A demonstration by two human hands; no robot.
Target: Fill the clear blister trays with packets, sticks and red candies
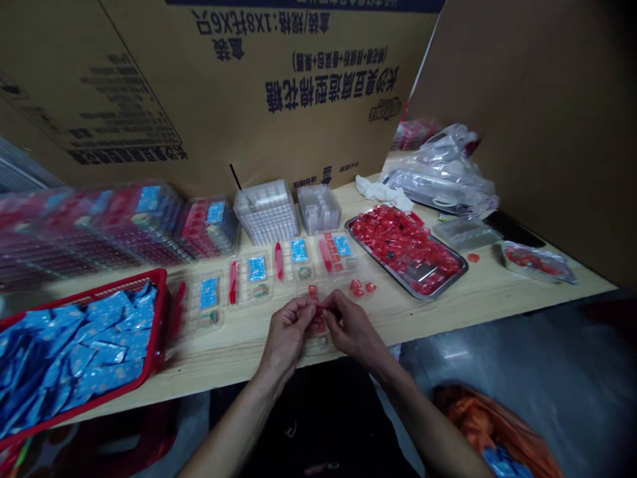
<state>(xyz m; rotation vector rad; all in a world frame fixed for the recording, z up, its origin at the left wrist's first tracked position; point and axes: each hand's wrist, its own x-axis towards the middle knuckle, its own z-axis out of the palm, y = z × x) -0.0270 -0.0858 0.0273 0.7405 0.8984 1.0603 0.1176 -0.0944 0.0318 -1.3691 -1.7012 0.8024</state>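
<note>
On the wooden desk (428,312), a red crate (160,312) of blue packets (94,338) sits left of the fingers; a steel tray (388,264) of glossy red pieces lies ahead-right. Clear plastic trays (269,297) lie just ahead. Left fingers (304,308) and right fingers (330,300) pinch one small red piece (317,309) between them.

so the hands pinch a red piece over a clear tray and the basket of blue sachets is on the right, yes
The head view shows the red basket of blue sachets on the left. The left hand and right hand do pinch a red piece over a clear tray.
</note>
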